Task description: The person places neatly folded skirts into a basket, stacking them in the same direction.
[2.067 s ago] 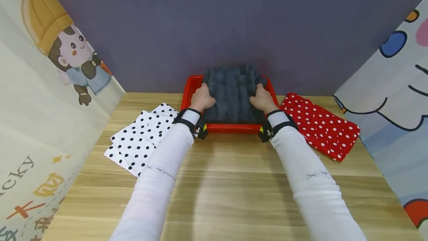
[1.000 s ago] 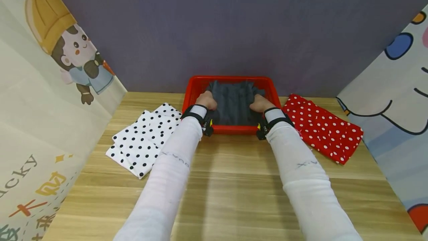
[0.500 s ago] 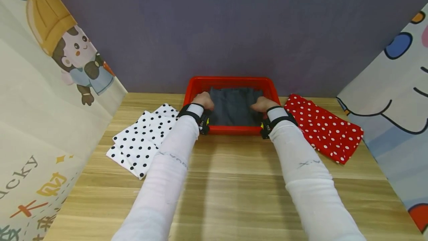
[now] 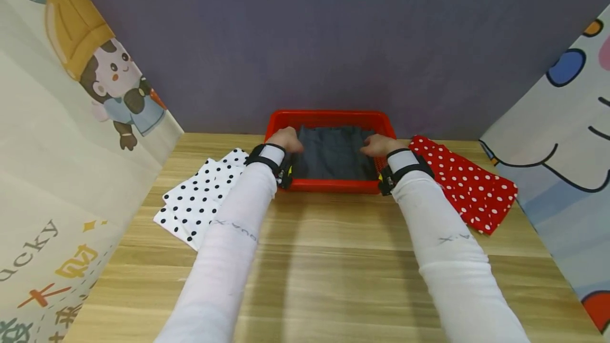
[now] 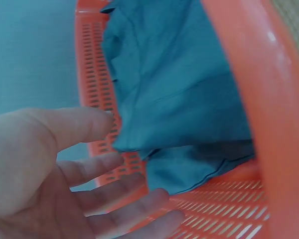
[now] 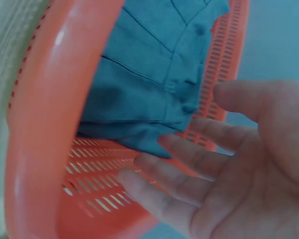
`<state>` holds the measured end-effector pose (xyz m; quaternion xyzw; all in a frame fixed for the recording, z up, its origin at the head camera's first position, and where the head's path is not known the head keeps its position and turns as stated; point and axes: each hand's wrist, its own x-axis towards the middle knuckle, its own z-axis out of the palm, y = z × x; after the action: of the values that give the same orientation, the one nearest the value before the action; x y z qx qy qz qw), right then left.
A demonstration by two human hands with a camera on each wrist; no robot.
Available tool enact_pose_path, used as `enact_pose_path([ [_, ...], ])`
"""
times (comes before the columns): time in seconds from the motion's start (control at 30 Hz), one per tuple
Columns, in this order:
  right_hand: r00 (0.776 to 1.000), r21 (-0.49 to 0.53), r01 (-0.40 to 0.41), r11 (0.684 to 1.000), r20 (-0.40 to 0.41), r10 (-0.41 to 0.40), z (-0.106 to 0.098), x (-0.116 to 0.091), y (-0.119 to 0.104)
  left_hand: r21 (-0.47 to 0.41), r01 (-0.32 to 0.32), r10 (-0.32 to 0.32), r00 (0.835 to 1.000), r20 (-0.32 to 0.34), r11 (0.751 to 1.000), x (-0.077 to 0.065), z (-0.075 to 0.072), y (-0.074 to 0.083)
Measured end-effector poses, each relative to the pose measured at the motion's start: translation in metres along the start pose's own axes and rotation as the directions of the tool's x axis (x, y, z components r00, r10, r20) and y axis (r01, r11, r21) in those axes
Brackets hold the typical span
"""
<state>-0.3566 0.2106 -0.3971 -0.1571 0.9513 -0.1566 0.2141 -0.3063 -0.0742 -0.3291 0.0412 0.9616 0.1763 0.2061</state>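
Note:
A dark grey folded garment (image 4: 333, 153) lies inside a red plastic basket (image 4: 333, 186) with slotted walls. Over the basket's left side is my left hand (image 4: 287, 140); in the left wrist view its fingers (image 5: 114, 194) are spread and nothing is between them and the thumb. On the opposite side my right hand (image 4: 378, 145) hovers over the right wall, and the right wrist view shows its fingers (image 6: 174, 174) extended and apart from the cloth. The garment looks bluish in both wrist views, with visible seams and loose folds at its edges.
A folded white cloth with black dots (image 4: 205, 200) lies left of the basket, partly behind the left sleeve. To the right lies a folded red cloth with white dots (image 4: 464, 184). The basket stands on a wooden table (image 4: 333, 258) against a grey-purple wall (image 4: 333, 41).
The grey garment was gripped by both hands and lowered into the basket, where it now lies flat. Both hands have let go and moved outward, away from each other.

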Motion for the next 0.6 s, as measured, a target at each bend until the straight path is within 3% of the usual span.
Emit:
enact_pose_path([
  [0.1,1.000,0.016,-0.011,1.000,0.009,0.011,-0.016,-0.044,-0.044,0.020,-0.036,0.036,0.999,-0.010,0.999,-0.004,-0.005,0.002],
  [0.2,0.999,-0.019,0.009,1.000,-0.036,-0.009,-0.019,-0.066,-0.064,0.049,-0.089,0.091,0.995,-0.036,0.995,-0.009,-0.006,0.003],
  [0.37,0.978,-0.080,0.062,0.995,-0.195,-0.076,-0.006,-0.082,-0.071,0.110,-0.174,0.182,0.981,-0.063,0.978,-0.024,-0.002,0.003],
  [0.6,0.905,-0.106,0.170,0.980,-0.376,-0.198,0.022,-0.094,-0.067,0.182,-0.258,0.283,0.950,-0.132,0.949,-0.043,0.015,0.000],
])
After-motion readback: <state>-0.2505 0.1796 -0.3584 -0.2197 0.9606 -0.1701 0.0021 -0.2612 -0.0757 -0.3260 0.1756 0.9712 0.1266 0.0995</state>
